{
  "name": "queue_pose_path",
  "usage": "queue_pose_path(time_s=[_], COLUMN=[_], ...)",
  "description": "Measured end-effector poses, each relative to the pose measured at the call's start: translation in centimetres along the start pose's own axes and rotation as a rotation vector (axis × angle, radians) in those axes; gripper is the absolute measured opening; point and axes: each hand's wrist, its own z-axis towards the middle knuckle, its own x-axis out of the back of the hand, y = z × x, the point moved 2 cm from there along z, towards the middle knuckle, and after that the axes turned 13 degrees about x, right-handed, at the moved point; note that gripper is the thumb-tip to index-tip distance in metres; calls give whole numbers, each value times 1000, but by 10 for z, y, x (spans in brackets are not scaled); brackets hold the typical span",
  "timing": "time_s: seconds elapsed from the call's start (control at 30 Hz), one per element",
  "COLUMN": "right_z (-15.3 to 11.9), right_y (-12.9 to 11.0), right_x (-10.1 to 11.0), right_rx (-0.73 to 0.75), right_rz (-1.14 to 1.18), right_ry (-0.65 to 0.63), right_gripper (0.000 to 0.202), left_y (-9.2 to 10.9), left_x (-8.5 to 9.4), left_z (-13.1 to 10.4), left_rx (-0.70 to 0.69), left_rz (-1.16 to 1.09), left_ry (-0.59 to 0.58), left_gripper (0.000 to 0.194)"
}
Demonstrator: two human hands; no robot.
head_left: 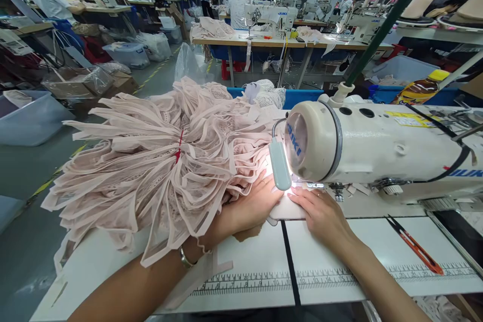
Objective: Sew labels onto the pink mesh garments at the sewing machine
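Note:
My left hand (pixel 256 200) lies at the left of the sewing machine's head, fingers stretched over pale pink fabric (pixel 253 163); the machine's small grey lamp (pixel 279 165) hides some fingertips. Opposite it, my right hand (pixel 319 207) rests low on the machine bed (pixel 289 210) with its fingers extended flat, tips close to my left thumb. The white sewing machine (pixel 362 141) hides the needle, and glare washes out the work between my hands. A large heap of pink straps and lace (pixel 151 161), tied with a red string (pixel 179 147), spreads beside and behind my left forearm.
Orange-handled thread snips (pixel 417 249) lie right of my right forearm. A printed ruler (pixel 241 284) runs along the table's front. Behind the machine stands a yellow-capped bottle (pixel 420 86). Farther off are another sewing table (pixel 241 41), plastic bins (pixel 32 115) and several people.

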Motion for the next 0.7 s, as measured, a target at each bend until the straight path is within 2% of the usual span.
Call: queue_pose_path(time_s=[0.23, 0.33, 0.5, 0.7], right_z=[-6, -6, -5, -3], right_y=[8, 8, 7, 9], right_x=[-12, -14, -15, -15], right_rx=[44, 51, 68, 48], right_rz=[-74, -118, -136, -118], right_ry=[-141, -179, -180, -154], right_gripper=[50, 54, 64, 52], left_y=[-6, -6, -7, -8], left_x=[-4, -5, -7, -13], left_z=[-1, -1, -2, -1], left_rx=[-27, -30, 48, 94], left_rz=[109, 195, 198, 291], left_ry=[-35, -60, -67, -12], left_gripper=[18, 30, 48, 57])
